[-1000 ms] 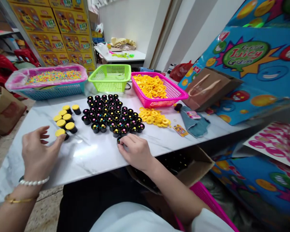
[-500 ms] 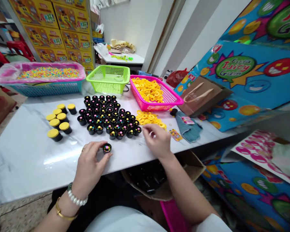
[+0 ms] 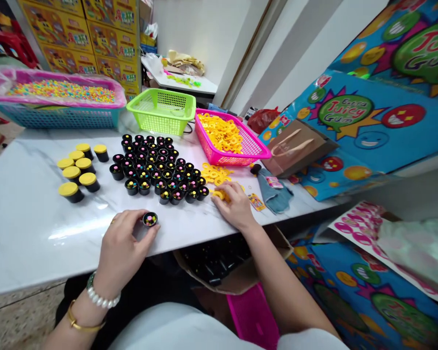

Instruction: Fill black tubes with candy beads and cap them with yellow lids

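Observation:
Between the thumb and fingers of my left hand (image 3: 126, 238) is a small black cup (image 3: 150, 219) with coloured candies inside, upright at the table's front. My right hand (image 3: 235, 206) is at the near edge of a loose pile of yellow rings (image 3: 213, 173), its thumb and fingers closing round a yellow ring (image 3: 219, 194); its fingertips are partly hidden. A cluster of open black cups (image 3: 156, 167) filled with candies stands between and beyond my hands. Several black cups with yellow lids (image 3: 70, 189) stand apart on the left.
A pink basket (image 3: 237, 159) holds more yellow rings. Behind the cups are a green basket (image 3: 160, 116) and a lined basket (image 3: 65, 114) of small candies. A paper bag (image 3: 295, 150) leans near blue boxes on the right. Below the table edge sits a carton (image 3: 237, 287) of black cups.
My right hand has gone from beside the black cups to the yellow rings, its fingers now down among them. My left hand still holds the cup. The view has shifted slightly.

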Tool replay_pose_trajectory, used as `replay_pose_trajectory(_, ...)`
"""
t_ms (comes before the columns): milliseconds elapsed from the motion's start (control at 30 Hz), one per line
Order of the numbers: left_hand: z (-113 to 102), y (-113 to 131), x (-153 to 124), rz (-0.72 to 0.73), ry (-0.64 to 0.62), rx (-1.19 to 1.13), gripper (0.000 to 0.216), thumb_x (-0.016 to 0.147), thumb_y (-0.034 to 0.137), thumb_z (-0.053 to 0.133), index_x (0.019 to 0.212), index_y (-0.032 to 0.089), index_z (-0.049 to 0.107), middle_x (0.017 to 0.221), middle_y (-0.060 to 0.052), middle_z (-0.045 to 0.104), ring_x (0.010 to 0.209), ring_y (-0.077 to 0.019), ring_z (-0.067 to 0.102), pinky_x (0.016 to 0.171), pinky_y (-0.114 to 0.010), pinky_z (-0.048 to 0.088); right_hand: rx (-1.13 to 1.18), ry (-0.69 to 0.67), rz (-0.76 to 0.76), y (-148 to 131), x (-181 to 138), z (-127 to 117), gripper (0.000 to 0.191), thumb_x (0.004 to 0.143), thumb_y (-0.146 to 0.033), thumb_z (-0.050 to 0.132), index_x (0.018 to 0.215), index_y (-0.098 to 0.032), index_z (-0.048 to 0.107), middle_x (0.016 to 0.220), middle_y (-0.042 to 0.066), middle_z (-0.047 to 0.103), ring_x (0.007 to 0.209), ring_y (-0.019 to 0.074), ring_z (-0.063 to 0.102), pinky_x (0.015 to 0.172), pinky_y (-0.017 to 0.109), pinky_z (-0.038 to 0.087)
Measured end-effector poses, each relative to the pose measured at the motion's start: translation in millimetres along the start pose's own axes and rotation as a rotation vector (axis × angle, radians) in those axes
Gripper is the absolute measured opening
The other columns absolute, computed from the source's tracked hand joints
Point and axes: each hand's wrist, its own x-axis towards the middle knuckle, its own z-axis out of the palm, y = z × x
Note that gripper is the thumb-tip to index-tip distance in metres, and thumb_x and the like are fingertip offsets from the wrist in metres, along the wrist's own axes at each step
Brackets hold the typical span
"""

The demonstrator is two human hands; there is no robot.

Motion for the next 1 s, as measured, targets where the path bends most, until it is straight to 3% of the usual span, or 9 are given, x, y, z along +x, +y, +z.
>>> replay_pose_trajectory(133, -0.9, 0.8, 1.1, 0.026, -0.031, 0.001, 0.021, 0.089, 0.033, 0.062, 0.103, 0.017, 0.061, 0.094, -0.006, 0.066, 0.087, -0.0212, 0.06, 0.081, -0.034, 0.047, 0.132, -0.011, -0.111, -25.2, -16.9, -4.2, 0.016, 0.087, -0.027, 0.063, 0.101, -0.021, 0.066, 0.107, 0.011, 0.065, 0.11, 0.0265, 0.06, 0.101, 0.048, 0.047)
replay_pose_trajectory(233, -1.1, 1.3, 2.0, 0.056, -0.035, -0.003, 0.021, 0.089, 0.033, 0.063, 0.103, 0.017, 0.061, 0.094, -0.006, 0.066, 0.087, -0.0216, 0.06, 0.081, -0.034, 0.047, 0.16, 0.071, -0.067, -36.2, -22.0, -10.0, 0.021, 0.088, -0.027, 0.062, 0.108, -0.022, 0.065, 0.118, 0.011, 0.064, 0.119, 0.0278, 0.057, 0.104, 0.051, 0.044)
replay_pose_trajectory(367, -1.5, 1.8, 2.2, 0.084, -0.048, -0.012, 0.022, 0.088, 0.033, 0.063, 0.104, 0.017, 0.062, 0.094, -0.006, 0.067, 0.088, -0.022, 0.06, 0.083, -0.035, 0.047, -0.044, 0.271, -0.01, -42.4, -32.5, -17.2, 0.017, 0.087, -0.027, 0.065, 0.102, -0.021, 0.069, 0.099, 0.009, 0.063, 0.099, 0.0262, 0.06, 0.092, 0.048, 0.048)
replay_pose_trajectory(567, -3.7, 4.5, 2.4, 0.093, -0.083, -0.029, 0.021, 0.088, 0.03, 0.064, 0.103, 0.015, 0.064, 0.095, -0.008, 0.067, 0.092, -0.0232, 0.059, 0.085, -0.037, 0.047, -0.159, 0.159, -0.001, -63.6, -56.4, -7.4, 0.011, 0.085, -0.029, 0.07, 0.093, -0.023, 0.073, 0.086, 0.006, 0.058, 0.084, 0.0223, 0.056, 0.08, 0.041, 0.048)
replay_pose_trajectory(700, -4.4, 6.8, 3.1, 0.087, -0.116, -0.069, 0.021, 0.086, 0.029, 0.066, 0.101, 0.014, 0.066, 0.093, -0.009, 0.067, 0.09, -0.0235, 0.058, 0.083, -0.037, 0.047, -0.051, 0.099, -0.029, -88.6, -68.6, -0.6, 0.013, 0.087, -0.023, 0.067, 0.099, -0.023, 0.072, 0.093, 0.007, 0.061, 0.089, 0.0229, 0.058, 0.081, 0.041, 0.048)
replay_pose_trajectory(900, -4.2, 6.1, 2.6, 0.071, -0.136, -0.09, 0.024, 0.082, 0.03, 0.071, 0.1, 0.015, 0.068, 0.094, -0.008, 0.067, 0.091, -0.0241, 0.058, 0.084, -0.04, 0.047, 0.185, -0.109, -0.078, -108.4, -63.0, -3.4, 0.008, 0.088, -0.021, 0.068, 0.095, -0.021, 0.067, 0.1, 0.007, 0.068, 0.093, 0.0212, 0.063, 0.084, 0.039, 0.052)
replay_pose_trajectory(1000, -3.2, 5.3, 2.2, 0.055, -0.156, -0.09, 0.021, 0.082, 0.03, 0.072, 0.097, 0.017, 0.07, 0.093, -0.007, 0.067, 0.09, -0.0238, 0.057, 0.084, -0.04, 0.047, 0.299, -0.075, -0.01, -113.7, -53.3, -2.7, 0.009, 0.086, -0.019, 0.069, 0.094, -0.021, 0.065, 0.097, 0.006, 0.069, 0.09, 0.0195, 0.065, 0.083, 0.036, 0.053)
